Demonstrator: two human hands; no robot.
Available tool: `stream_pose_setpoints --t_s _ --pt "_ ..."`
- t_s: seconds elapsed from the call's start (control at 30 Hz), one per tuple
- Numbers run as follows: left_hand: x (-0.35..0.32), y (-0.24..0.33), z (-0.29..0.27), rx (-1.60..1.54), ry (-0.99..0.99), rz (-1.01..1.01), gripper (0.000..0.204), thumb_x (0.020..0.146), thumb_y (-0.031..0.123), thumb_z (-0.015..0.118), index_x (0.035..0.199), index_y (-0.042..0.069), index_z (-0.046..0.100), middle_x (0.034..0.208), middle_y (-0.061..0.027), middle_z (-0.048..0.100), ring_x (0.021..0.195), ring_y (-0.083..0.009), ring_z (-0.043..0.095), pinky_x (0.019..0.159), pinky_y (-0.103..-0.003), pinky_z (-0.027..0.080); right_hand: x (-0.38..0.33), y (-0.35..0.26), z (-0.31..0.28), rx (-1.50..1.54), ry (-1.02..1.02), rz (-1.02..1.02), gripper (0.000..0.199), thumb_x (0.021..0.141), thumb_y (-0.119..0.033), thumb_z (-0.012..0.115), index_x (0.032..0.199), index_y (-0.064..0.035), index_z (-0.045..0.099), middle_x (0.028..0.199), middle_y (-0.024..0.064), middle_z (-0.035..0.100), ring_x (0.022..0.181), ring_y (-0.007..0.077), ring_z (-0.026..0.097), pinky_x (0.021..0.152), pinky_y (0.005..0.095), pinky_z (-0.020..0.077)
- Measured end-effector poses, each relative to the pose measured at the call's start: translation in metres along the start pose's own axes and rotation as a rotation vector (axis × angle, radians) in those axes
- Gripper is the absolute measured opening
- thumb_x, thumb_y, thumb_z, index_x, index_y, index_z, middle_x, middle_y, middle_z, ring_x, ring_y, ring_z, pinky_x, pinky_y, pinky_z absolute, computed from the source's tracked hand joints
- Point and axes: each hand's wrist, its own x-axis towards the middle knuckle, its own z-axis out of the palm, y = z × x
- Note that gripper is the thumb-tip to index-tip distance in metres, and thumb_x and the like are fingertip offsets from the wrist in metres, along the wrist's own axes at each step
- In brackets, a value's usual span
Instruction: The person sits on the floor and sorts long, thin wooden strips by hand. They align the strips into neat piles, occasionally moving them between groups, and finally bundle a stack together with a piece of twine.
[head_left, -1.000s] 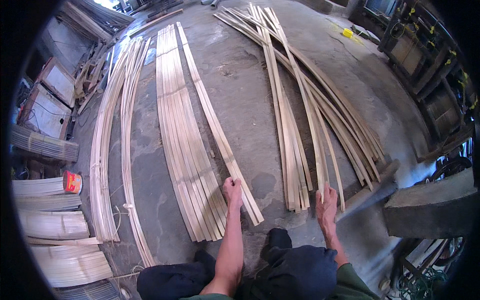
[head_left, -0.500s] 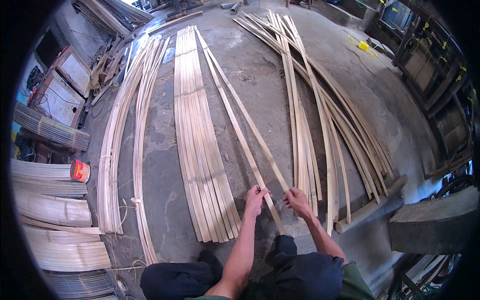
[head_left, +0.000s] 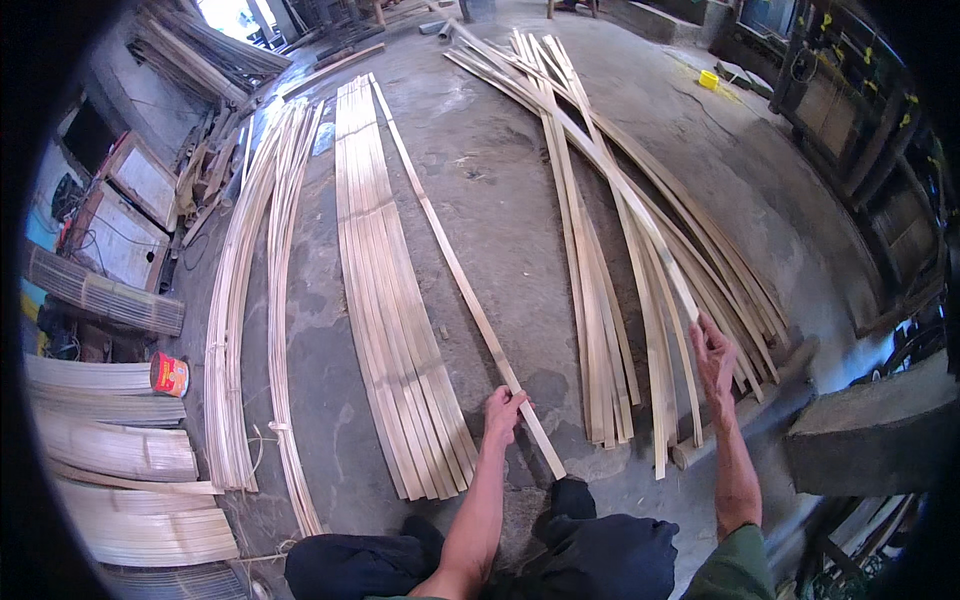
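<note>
**Two hands, two strips: the right hand has moved back to the far pile**

One view only, the head camera. The left hand [head_left: 505, 410] is closed around a single long bamboo strip [head_left: 455, 270] near its close end; that strip lies on the concrete floor [head_left: 500, 170] just right of the flat row of strips [head_left: 385, 290]. Half a second ago both hands met on this strip; now they are well apart. The right hand [head_left: 715, 355] has swung out to the crossed pile of strips [head_left: 620, 260], well right of the flat row, and its fingers seem to curl on the near end of one raised strip [head_left: 640, 215] there, though the grip is hard to make out. By my reading, the single strip is placed and another is being picked. Left of the flat row lie curved bundles [head_left: 235, 330] and a small red tin [head_left: 169, 374].
</note>
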Motion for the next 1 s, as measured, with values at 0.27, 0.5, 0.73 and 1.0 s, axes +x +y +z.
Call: stream_pose_setpoints --t_s 0.27,0.5,0.73,1.0 --pt "-0.001 0.000 -0.001 0.072 -0.015 0.000 0.019 0.092 0.011 0.061 0.107 0.003 0.052 0.091 -0.0083 0.063 0.080 -0.0197 0.067 0.066 -0.031 0.057 0.047 0.110 -0.048 -0.236 0.077 0.013 0.039 0.090 -0.029 0.066 0.120 -0.0031 0.065 0.111 0.0164 0.069 0.099 0.0210 0.068 0.086 0.0308 0.0507" --pt "-0.001 -0.001 0.003 0.103 -0.018 0.012 0.017 0.093 0.012 0.060 0.106 0.003 0.053 0.091 -0.0077 0.065 0.080 -0.0182 0.067 0.063 -0.029 0.055 0.051 0.159 -0.091 -0.436 -0.002 0.021 0.038 0.089 -0.035 0.063 0.121 -0.0150 0.066 0.101 0.0191 0.068 0.090 0.0285 0.069 0.080 0.0358 0.0507" --pt "-0.005 0.002 0.005 0.104 -0.016 0.006 0.018 0.093 0.013 0.060 0.106 0.002 0.053 0.091 -0.0095 0.065 0.081 -0.0191 0.067 0.066 -0.030 0.055 0.058 0.176 -0.111 -0.379 -0.025 0.031 0.045 0.089 -0.046 0.060 0.120 -0.0144 0.066 0.087 0.0164 0.069 0.085 0.0319 0.067 0.076 0.0373 0.0496" --pt "-0.018 0.009 0.033 -0.128 0.176 0.204 0.019 0.098 0.023 0.054 0.100 0.004 0.050 0.076 -0.0058 0.060 0.062 -0.0130 0.060 0.049 -0.025 0.045 0.039 0.201 -0.090 -0.512 0.099 -0.147 0.046 0.094 -0.037 0.057 0.129 -0.0071 0.056 0.122 0.0169 0.058 0.112 0.0283 0.058 0.092 0.0430 0.0459"
